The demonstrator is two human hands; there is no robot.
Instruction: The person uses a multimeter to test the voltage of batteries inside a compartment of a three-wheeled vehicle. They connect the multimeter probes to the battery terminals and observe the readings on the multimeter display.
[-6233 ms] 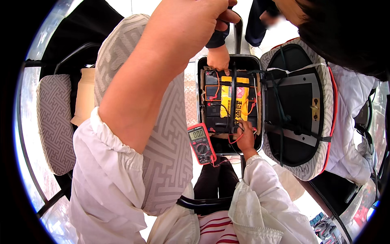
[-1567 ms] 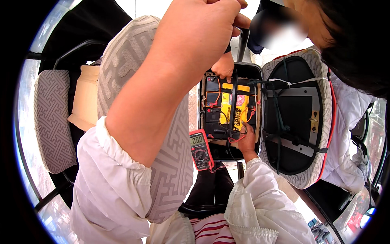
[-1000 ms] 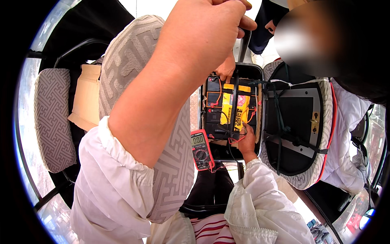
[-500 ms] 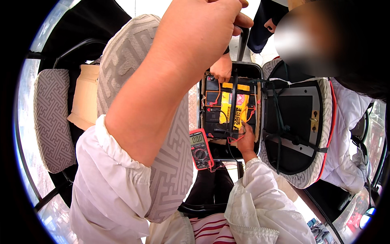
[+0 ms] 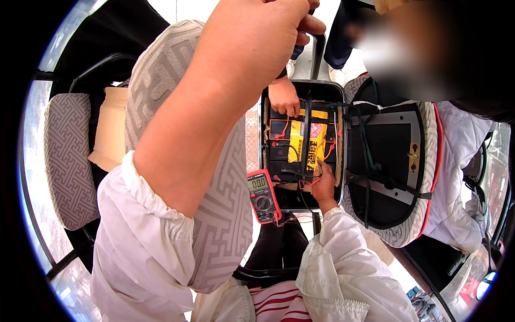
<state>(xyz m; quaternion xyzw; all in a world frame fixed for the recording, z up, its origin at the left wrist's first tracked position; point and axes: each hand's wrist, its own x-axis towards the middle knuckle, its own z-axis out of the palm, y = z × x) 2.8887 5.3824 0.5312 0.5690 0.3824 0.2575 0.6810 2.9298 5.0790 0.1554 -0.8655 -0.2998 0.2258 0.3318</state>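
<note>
My left hand (image 5: 263, 40) is raised at the upper edge, with its fingers curled; the frame cuts off whatever they may hold. My right hand (image 5: 324, 185) reaches into a black box (image 5: 343, 161) and has its fingers closed at the lower right of a battery pack (image 5: 278, 154) with a yellow label (image 5: 302, 140). A thin red wire (image 5: 308, 185) loops beside that thumb. Another person's hand (image 5: 284, 97) touches the pack's upper left with fingers pointing down. Left of the box sits a red multimeter (image 5: 263, 197) with its display lit and leads plugged in.
A patterned seat cushion (image 5: 228, 214) stands under my left forearm. To the right is an upturned seat (image 5: 389, 161) with black straps. Farther left are a cardboard piece (image 5: 110, 129) and a patterned backrest (image 5: 70, 161). A metal tube (image 5: 318, 56) rises behind the box.
The other person's hand has moved slightly left and down over the battery pack. My left hand has shifted a little left; my right hand stays at about the same spot.
</note>
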